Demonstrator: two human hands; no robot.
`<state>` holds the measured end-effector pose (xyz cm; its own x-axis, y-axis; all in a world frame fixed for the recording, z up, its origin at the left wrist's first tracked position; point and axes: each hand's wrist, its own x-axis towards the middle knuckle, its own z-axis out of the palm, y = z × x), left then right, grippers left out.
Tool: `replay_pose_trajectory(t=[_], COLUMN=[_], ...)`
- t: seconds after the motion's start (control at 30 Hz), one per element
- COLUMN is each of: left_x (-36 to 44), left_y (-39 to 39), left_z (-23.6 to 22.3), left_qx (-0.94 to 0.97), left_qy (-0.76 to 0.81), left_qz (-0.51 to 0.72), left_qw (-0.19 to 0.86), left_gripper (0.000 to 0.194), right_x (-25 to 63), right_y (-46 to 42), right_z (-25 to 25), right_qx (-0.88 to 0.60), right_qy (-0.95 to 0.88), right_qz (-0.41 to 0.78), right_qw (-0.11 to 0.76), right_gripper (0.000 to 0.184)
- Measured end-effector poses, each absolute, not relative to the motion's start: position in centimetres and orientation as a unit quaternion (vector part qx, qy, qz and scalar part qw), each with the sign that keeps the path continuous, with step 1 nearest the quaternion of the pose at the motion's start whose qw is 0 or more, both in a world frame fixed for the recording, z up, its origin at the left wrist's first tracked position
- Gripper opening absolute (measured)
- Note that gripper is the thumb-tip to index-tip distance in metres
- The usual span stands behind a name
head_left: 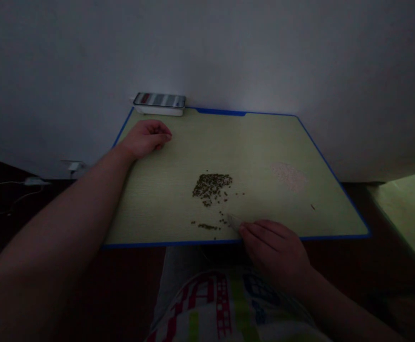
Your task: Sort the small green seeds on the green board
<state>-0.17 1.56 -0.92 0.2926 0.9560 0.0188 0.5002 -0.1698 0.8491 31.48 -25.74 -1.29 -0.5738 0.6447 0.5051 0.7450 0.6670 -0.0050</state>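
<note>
My right hand (273,242) is at the table's front edge, fingers pinched on a thin pale flat piece like a small card (233,221). Its tip is beside a few loose green beans (223,220). Behind it lies a bigger pile of small dark green beans (212,185), which look like mung beans. A short row of the same beans (207,226) lies nearer the edge. My left hand (146,137) rests at the back left of the tabletop, fingers loosely curled and nothing visible in them. To the right is a spread of pale grains (290,176), perhaps rice.
The pale tabletop (207,137) has a blue rim and stands against a wall. A white box with a dark glossy top (159,104) sits at its back left corner. A small dark sliver (313,207) lies at the right. Cables (32,181) run at the far left.
</note>
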Motion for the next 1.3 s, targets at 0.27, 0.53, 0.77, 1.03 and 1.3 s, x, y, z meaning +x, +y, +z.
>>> replay_pose_trajectory(t=[0.27, 0.53, 0.77, 1.03, 1.3], left_x=[0.0, 0.1, -0.2, -0.2, 0.1], left_y=[1.7, 1.7, 1.7, 1.6, 1.7], left_z=[-1.1, -1.1, -1.1, -1.1, -1.0], left_qx=[0.694, 0.686, 0.693, 0.704, 0.696], left_qy=[0.507, 0.500, 0.501, 0.495, 0.504], left_qz=[0.308, 0.323, 0.314, 0.313, 0.312], left_qw=[0.409, 0.419, 0.413, 0.402, 0.406], left_gripper=[0.015, 0.013, 0.012, 0.014, 0.014], right_x=[30.3, 30.6, 31.6, 30.8, 30.3], right_y=[-25.9, -26.1, -25.7, -24.6, -25.4], right_z=[-1.0, -1.1, -0.9, -1.2, -1.1], right_qx=[-0.378, -0.404, -0.432, -0.393, -0.373], right_qy=[-0.890, -0.883, -0.868, -0.880, -0.890], right_qz=[-0.069, -0.079, -0.108, -0.090, -0.063], right_qw=[0.245, 0.224, 0.221, 0.252, 0.254], right_gripper=[0.022, 0.022, 0.020, 0.019, 0.020])
